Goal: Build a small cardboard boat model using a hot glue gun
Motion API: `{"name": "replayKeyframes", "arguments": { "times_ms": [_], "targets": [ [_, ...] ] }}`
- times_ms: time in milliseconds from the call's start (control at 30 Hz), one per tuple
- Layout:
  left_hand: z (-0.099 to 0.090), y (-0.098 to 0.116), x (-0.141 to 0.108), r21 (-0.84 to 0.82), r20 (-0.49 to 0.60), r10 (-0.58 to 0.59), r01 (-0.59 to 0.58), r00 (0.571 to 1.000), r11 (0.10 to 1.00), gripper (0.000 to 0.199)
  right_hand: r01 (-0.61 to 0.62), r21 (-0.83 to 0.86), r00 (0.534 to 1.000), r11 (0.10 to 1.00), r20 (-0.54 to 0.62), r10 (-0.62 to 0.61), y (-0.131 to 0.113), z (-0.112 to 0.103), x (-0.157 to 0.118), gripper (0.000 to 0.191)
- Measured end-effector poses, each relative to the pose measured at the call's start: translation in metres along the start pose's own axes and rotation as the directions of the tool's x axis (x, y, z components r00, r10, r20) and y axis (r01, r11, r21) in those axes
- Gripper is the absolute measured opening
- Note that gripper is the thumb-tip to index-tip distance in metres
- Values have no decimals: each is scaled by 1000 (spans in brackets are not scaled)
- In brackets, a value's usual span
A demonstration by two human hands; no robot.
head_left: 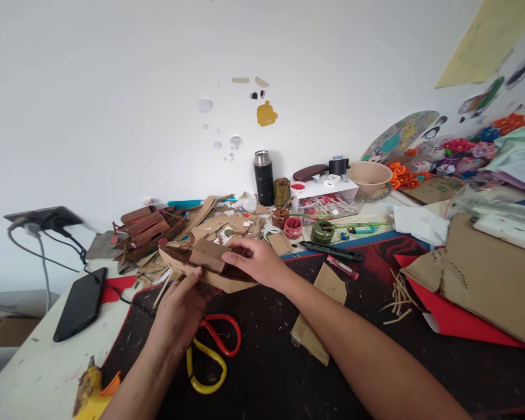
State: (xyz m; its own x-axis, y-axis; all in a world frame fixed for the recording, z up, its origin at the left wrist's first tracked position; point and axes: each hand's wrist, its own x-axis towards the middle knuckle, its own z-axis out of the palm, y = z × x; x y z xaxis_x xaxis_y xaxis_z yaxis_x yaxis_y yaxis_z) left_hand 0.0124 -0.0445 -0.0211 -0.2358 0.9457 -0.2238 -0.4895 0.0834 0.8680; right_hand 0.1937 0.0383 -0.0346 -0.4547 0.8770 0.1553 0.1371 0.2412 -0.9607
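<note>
My left hand (184, 306) grips a small cardboard boat (227, 284) from below, its thumb against the near side of the hull. The boat is tilted, with a darker brown inside. At the boat's top, my right hand (257, 263) pinches a folded brown cardboard piece (207, 253) between thumb and fingers. That piece sits over the hull's opening; whether it is fixed there I cannot tell. Below the boat lie scissors (206, 389) with one red and one yellow handle loop, their blades hidden by my left hand.
Cardboard scraps (212, 224) and a dark red model boat (146, 227) lie at the back left. Paint jars (322, 232), a black flask (263, 178) and a cutter knife (332, 251) are behind my hands. A phone (79, 303) rests left; cardboard sheets (485, 280) lie right.
</note>
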Motion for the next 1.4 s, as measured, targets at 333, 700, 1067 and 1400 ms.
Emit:
{"name": "replayKeyframes", "arguments": {
  "times_ms": [333, 700, 1067, 1400],
  "targets": [
    [0, 0, 0, 12, -4, -7, 7, 1000, 1000, 48, 27, 23, 1000, 999, 3, -27, 1, 0, 0, 42],
    [2, 2, 1, 30, -3, 91, -90, 996, 995, 44, 31, 66, 997, 997, -76, -26, 4, 1, 2, 40],
    [4, 12, 2, 112, -118, 351, -339, 929, 934, 51, 67, 7, 992, 998, -111, -66, -9, 0, -4, 35],
    [0, 6, 2, 145, -41, 324, -315, 945, 938, 58, -167, 288, 976, 943, 186, 116, -13, 17, -12, 27]
  ]
}}
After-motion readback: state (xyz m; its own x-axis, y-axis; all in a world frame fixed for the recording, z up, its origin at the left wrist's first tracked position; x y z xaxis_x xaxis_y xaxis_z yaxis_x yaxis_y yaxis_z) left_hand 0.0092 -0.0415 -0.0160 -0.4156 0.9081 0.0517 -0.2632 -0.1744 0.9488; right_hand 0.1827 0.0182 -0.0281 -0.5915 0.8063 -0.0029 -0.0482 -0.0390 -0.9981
